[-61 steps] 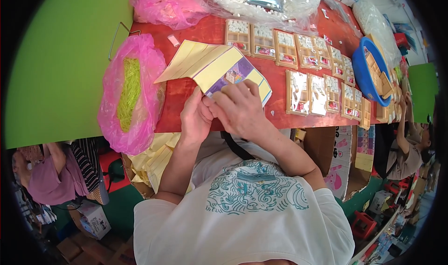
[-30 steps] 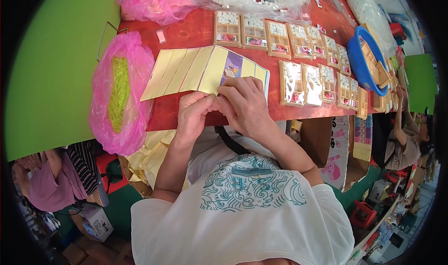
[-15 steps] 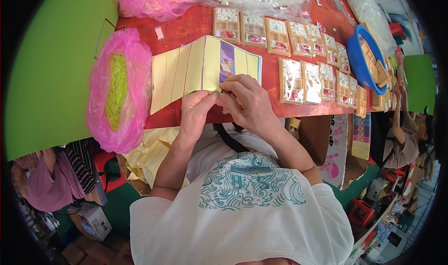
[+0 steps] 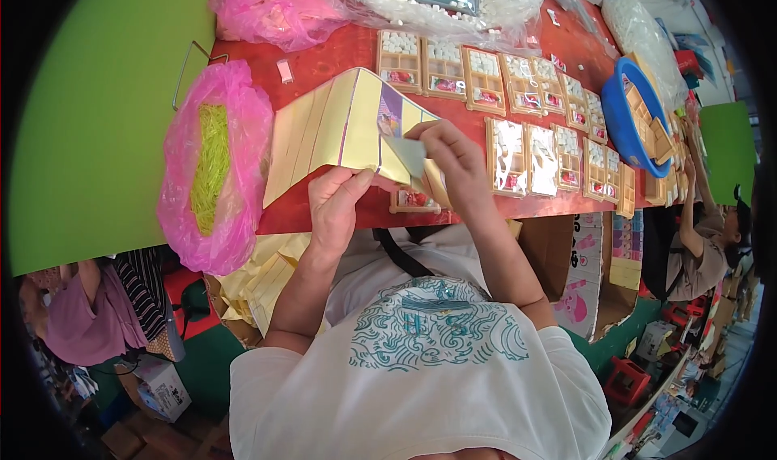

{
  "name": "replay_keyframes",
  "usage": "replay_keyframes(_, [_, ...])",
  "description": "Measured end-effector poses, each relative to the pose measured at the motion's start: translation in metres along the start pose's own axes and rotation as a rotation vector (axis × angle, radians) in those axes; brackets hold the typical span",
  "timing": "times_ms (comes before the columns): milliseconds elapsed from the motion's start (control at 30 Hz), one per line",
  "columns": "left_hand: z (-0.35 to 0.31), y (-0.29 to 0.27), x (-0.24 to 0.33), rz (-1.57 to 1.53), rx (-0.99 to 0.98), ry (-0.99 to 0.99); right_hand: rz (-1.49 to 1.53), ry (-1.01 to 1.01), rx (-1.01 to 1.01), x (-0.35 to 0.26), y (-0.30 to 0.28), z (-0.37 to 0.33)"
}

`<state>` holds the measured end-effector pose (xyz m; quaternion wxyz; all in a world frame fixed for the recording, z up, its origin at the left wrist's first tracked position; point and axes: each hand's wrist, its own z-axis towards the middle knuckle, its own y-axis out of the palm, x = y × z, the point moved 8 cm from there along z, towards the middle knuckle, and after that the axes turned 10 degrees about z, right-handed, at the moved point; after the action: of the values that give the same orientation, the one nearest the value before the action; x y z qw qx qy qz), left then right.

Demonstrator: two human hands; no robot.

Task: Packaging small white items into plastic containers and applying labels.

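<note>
My left hand (image 4: 335, 205) pinches the near edge of a pale yellow sticker sheet (image 4: 320, 128), which has thin dividing lines and a purple printed strip. The sheet stands bent up off the red table. My right hand (image 4: 460, 156) is closed on a thin sticker strip (image 4: 411, 154) that curls away from the sheet, blurred by motion. Below and between my hands, a small wooden compartment tray (image 4: 414, 201) with something red inside sits near the table edge, partly covered by the sheet.
Two rows of wooden trays (image 4: 486, 82) with white pieces stand ahead and right. A blue basin (image 4: 619, 116) holds more trays. Pink bags, one of yellow-green shreds (image 4: 212, 168), lie left. A clear bag (image 4: 364, 6) of white pieces is at the back. Another person works far right.
My right hand has moved right, away from my left, lifting the sticker strip off the sheet. The sheet has folded more, and the small tray beneath shows more.
</note>
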<state>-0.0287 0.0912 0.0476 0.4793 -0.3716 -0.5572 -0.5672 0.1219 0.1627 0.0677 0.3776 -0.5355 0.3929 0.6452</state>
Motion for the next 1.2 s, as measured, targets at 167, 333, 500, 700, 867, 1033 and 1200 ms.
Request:
replay_keyframes(167, [0.014,-0.024,0.029,-0.086,0.150,0.188,0.863,0.056,0.077,-0.006,-0.063,0.023])
replay_keyframes(333, [0.063,-0.054,0.062,-0.230,0.134,0.194,1.250,-0.115,0.083,-0.008,-0.154,0.028])
replay_keyframes(500, [0.106,-0.076,0.113,-0.080,0.212,0.269,1.370,-0.251,0.134,-0.016,-0.194,0.006])
replay_keyframes(700, [0.135,-0.133,0.160,-0.046,0.223,0.453,1.263,-0.274,0.144,-0.016,-0.203,-0.008])
replay_keyframes(867, [0.104,-0.184,0.118,0.046,0.389,0.216,1.002,-0.252,0.239,-0.018,-0.198,-0.018])
replay_keyframes(1033, [0.048,-0.216,0.072,0.250,0.443,-0.039,0.916,-0.156,0.130,-0.030,-0.150,-0.012])
replay_keyframes(1200, [0.006,-0.234,0.079,0.907,0.748,-0.190,0.818,-0.002,0.223,-0.027,-0.102,0.001])
